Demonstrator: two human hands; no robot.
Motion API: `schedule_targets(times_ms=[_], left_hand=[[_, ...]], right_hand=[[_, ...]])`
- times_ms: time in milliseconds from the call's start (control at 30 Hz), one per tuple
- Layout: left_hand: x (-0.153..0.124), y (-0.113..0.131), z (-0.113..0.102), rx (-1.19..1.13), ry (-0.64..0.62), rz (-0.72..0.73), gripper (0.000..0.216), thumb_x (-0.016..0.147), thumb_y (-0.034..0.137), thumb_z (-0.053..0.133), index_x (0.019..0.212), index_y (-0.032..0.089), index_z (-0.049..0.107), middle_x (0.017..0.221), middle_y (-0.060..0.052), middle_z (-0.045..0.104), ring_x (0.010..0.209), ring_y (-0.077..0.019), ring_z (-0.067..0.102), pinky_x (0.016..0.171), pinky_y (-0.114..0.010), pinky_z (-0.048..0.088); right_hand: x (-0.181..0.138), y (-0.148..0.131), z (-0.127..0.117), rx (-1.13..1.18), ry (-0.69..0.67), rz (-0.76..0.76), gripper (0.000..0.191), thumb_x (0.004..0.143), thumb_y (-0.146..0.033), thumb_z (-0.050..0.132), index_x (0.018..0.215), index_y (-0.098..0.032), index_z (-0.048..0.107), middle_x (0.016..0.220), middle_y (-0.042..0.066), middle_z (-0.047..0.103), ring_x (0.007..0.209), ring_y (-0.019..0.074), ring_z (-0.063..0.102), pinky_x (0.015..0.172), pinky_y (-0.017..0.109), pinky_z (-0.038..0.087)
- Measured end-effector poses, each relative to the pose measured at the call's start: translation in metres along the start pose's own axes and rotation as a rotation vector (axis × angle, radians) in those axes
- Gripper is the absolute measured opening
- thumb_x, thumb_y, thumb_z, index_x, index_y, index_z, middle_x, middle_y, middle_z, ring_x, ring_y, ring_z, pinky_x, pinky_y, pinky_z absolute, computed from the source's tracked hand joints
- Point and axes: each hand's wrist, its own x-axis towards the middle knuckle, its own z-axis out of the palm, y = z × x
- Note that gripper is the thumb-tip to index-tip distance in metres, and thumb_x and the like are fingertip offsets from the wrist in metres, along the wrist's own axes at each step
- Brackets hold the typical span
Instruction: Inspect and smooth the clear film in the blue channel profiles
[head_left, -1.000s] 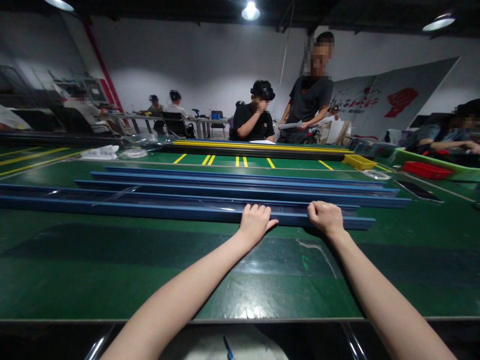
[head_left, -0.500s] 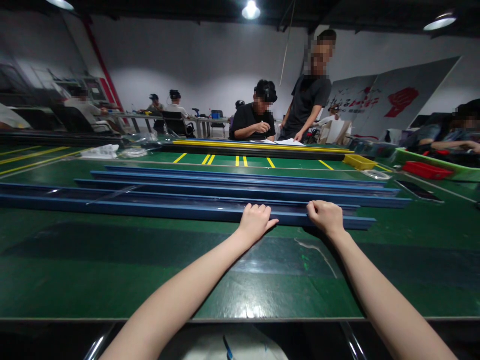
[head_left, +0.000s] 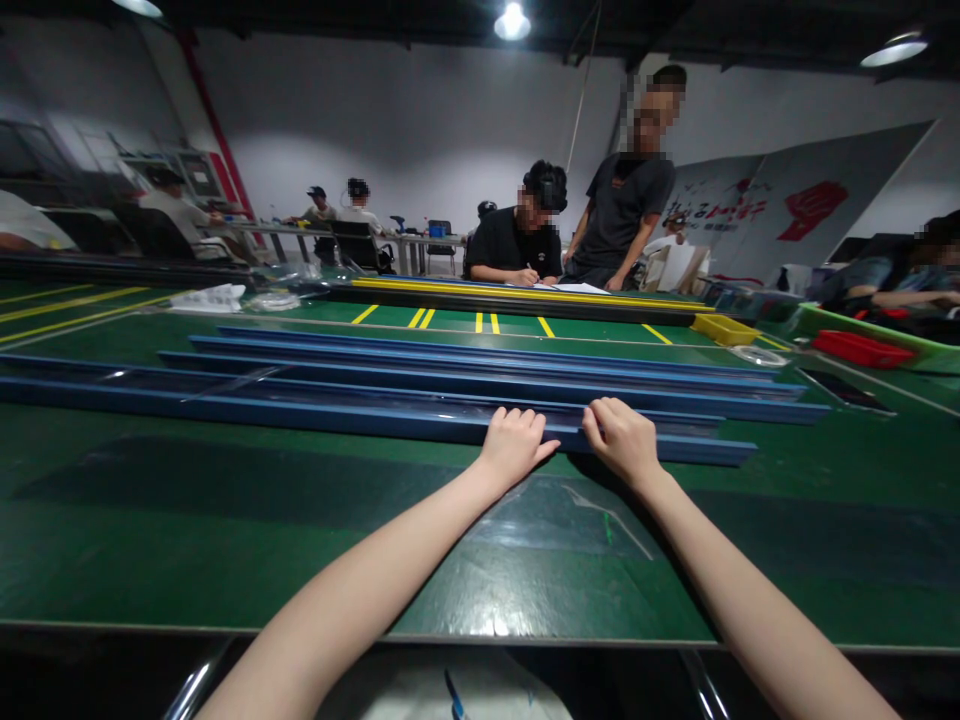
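A long blue channel profile (head_left: 375, 420) lies crosswise on the green table in front of me. My left hand (head_left: 515, 445) is closed over its near wall, fingers over the top edge and thumb pointing right. Just to the right, my right hand (head_left: 622, 440) is curled with thumb and fingers together at the same channel. What those fingers pinch, if anything, is hidden. Inside the channel there is a glossy sheen, and a clear strip (head_left: 232, 383) crosses it at the left. More blue profiles (head_left: 480, 365) lie parallel just behind.
Yellow and black bars (head_left: 525, 296) lie farther back. A yellow tray (head_left: 724, 329), a red tray (head_left: 862, 349) and a phone (head_left: 847, 391) are at right. Clear film (head_left: 555, 515) lies near me. Beyond the table, one person (head_left: 517, 245) sits writing and another (head_left: 630, 200) stands.
My right hand has slid left along the channel, closer to my left hand, which stays on the channel. The view has shifted slightly. The seated person's hand has lowered to the papers.
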Motion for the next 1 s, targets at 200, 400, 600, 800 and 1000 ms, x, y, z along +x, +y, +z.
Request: schedule_targets(times_ms=[200, 400, 600, 800, 1000], left_hand=[[0.000, 0.000, 0.001, -0.009, -0.005, 0.000, 0.035, 0.080, 0.049, 0.043, 0.081, 0.015, 0.054, 0.078, -0.006, 0.060, 0.074, -0.0203, 0.053, 0.067, -0.033, 0.030], [0.000, 0.000, 0.001, 0.003, 0.001, 0.005, 0.035, 0.080, 0.048, 0.043, 0.081, 0.015, 0.054, 0.078, -0.005, 0.059, 0.074, -0.0201, 0.053, 0.066, -0.033, 0.030], [0.001, 0.001, 0.001, 0.010, 0.001, 0.001, 0.035, 0.080, 0.048, 0.043, 0.081, 0.015, 0.054, 0.078, -0.005, 0.059, 0.074, -0.0202, 0.052, 0.066, -0.033, 0.030], [0.000, 0.001, 0.000, 0.013, 0.006, -0.002, 0.034, 0.080, 0.048, 0.043, 0.083, 0.015, 0.053, 0.080, -0.006, 0.058, 0.075, -0.0200, 0.052, 0.067, -0.033, 0.030], [0.000, -0.001, -0.002, -0.019, 0.022, 0.045, 0.030, 0.082, 0.041, 0.041, 0.096, 0.016, 0.051, 0.085, -0.006, 0.057, 0.078, -0.0193, 0.051, 0.067, -0.031, 0.031]], right_hand=[[0.003, -0.005, 0.013, 0.070, -0.081, -0.042, 0.039, 0.087, -0.031, 0.028, 0.060, -0.017, 0.052, 0.060, 0.003, 0.056, 0.058, 0.0101, 0.047, 0.053, 0.023, 0.024], [0.006, -0.003, 0.019, 0.075, -0.091, -0.014, 0.042, 0.087, -0.034, 0.026, 0.059, -0.016, 0.052, 0.058, 0.004, 0.057, 0.053, 0.0102, 0.047, 0.051, 0.024, 0.022], [0.006, -0.004, 0.018, 0.060, -0.085, -0.007, 0.044, 0.087, -0.034, 0.025, 0.058, -0.016, 0.053, 0.057, 0.004, 0.058, 0.052, 0.0100, 0.048, 0.049, 0.024, 0.021], [0.006, -0.003, 0.021, 0.072, -0.053, 0.003, 0.045, 0.087, -0.032, 0.026, 0.055, -0.015, 0.053, 0.055, 0.004, 0.058, 0.050, 0.0093, 0.047, 0.049, 0.024, 0.020], [0.004, 0.003, 0.024, 0.103, 0.010, -0.058, 0.046, 0.087, -0.028, 0.024, 0.055, -0.015, 0.054, 0.053, 0.004, 0.057, 0.051, 0.0095, 0.048, 0.051, 0.024, 0.023]])
